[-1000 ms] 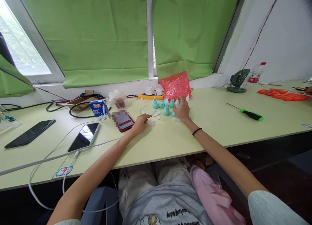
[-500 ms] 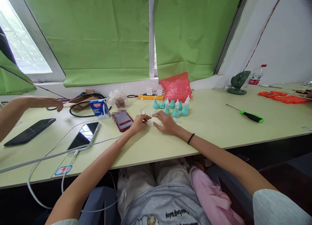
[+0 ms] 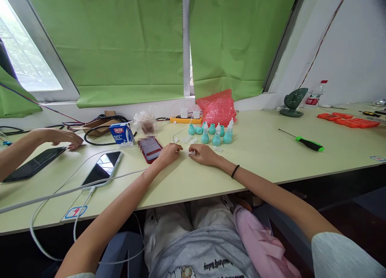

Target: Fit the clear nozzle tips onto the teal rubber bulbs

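My left hand rests on the table beside the red phone, its fingers curled together; anything inside them is hidden. Across a small gap, my right hand is closed, thumb and fingers pinched on a small whitish clear piece that barely shows. Just beyond the hands lie several small clear plastic pieces, and another clear piece is right of them. Several teal squeeze bulbs stand behind my right hand, some with clear pointed nozzles on top and others bare. One bulb lies tipped over.
A white phone with a cable, a blue milk carton and a yellow power strip are left and behind. A screwdriver, fan and red bubble-wrap bag also lie around. Another person's hand hovers near a black tablet.
Both my hands have drawn back slightly from the clear pieces, and their fingers have curled in. The other person's hand has lowered towards the table.
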Demonstrator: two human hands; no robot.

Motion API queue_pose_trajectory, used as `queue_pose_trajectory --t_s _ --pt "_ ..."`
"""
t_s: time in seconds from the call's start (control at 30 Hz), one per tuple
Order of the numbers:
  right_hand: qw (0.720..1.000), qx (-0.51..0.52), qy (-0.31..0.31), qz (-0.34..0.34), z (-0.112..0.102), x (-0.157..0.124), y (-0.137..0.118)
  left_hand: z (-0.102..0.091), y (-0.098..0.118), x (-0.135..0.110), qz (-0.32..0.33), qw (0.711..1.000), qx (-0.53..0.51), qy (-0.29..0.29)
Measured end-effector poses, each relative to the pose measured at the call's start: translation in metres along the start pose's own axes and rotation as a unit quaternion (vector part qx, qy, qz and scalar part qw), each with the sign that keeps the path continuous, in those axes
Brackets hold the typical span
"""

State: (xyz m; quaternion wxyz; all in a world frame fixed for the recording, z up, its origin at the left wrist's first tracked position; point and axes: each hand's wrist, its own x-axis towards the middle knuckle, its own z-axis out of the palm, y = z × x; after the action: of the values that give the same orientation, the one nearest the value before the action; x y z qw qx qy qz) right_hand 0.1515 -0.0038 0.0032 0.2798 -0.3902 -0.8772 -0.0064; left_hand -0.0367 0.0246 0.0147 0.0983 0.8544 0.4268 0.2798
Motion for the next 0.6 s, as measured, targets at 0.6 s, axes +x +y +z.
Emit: queue_pose_trajectory --t_s 0.6 --pt "0.999 0.049 -0.002 0.016 -0.0008 0.0021 0.0049 0.0070 -0.0012 0.0069 -0.101 0.925 -0.364 -0.036"
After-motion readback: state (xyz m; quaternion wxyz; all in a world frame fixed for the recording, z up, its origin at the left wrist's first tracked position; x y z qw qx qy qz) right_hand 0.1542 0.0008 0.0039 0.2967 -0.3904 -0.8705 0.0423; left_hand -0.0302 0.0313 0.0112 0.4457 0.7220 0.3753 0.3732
